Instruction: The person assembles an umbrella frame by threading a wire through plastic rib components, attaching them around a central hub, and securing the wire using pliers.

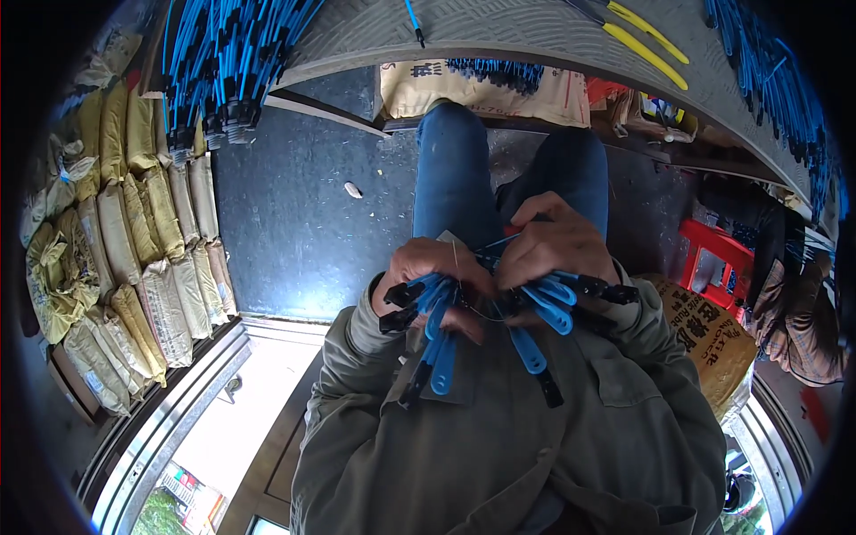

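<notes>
In front of my torso, above my lap, both hands are closed around blue plastic strips with black ends. My left hand (pixel 434 265) grips one bunch of blue strips (pixel 443 364), whose flat, holed ends fan out toward me. Close beside it, my right hand (pixel 555 250) holds another bunch of blue strips (pixel 528 349), spread the same way. Between the hands runs a thin, pale wire-like strand (pixel 486 316); how it is held I cannot tell. Fingers hide the middles of both bunches, and the left fingers are partly blurred.
On the grey textured bench (pixel 517 27) ahead lie a large heap of blue strips (pixel 236 53), another heap (pixel 767 80) and yellow-handled pliers (pixel 646 53). Filled sacks (pixel 134 214) are stacked at left. A red stool (pixel 718 259) and a person in checked clothing (pixel 798 312) are at right.
</notes>
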`<state>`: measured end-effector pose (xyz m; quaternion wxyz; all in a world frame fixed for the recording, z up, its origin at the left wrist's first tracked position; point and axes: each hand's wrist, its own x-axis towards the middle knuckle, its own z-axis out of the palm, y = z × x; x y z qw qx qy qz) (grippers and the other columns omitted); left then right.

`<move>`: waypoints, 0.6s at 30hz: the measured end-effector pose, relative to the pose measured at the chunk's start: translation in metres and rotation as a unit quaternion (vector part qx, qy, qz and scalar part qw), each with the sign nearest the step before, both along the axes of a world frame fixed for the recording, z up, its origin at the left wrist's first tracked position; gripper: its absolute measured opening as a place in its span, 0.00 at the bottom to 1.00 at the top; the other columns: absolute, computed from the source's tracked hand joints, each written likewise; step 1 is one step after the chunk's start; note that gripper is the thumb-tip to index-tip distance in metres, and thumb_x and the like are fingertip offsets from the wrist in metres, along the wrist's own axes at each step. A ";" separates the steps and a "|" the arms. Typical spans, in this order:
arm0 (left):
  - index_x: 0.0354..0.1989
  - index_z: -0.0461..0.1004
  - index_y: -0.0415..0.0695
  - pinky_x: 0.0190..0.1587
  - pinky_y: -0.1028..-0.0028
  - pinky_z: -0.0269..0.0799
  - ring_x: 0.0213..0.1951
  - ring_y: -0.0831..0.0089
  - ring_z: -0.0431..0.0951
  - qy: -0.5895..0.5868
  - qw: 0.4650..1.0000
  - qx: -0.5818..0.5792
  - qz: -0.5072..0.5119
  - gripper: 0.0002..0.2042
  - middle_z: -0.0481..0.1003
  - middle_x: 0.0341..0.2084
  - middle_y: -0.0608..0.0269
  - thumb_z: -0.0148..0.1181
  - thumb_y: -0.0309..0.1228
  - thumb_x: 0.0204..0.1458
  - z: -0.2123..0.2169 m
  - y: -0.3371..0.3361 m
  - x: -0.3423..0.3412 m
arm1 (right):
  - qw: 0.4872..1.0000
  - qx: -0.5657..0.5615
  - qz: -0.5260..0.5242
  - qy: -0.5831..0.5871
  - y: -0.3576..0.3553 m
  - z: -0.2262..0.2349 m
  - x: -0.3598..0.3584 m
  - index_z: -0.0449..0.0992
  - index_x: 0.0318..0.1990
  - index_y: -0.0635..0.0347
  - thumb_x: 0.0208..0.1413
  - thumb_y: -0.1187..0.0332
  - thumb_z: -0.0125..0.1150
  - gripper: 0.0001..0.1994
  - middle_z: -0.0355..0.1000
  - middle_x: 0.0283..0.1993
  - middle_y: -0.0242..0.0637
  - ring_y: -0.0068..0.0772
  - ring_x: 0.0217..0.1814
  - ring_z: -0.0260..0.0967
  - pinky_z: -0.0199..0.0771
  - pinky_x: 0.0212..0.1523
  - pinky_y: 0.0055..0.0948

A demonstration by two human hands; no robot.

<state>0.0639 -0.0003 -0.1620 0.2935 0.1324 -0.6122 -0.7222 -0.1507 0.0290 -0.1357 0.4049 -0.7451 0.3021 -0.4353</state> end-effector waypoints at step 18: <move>0.26 0.69 0.39 0.24 0.74 0.68 0.21 0.71 0.74 -0.139 0.936 -0.107 0.304 0.09 0.73 0.18 0.59 0.61 0.31 0.48 0.010 0.044 -0.019 | 0.997 0.076 0.033 -0.009 -0.020 -0.008 -0.005 0.71 0.32 0.53 0.40 0.65 0.70 0.14 0.68 0.33 0.25 0.27 0.40 0.67 0.52 0.55 0.34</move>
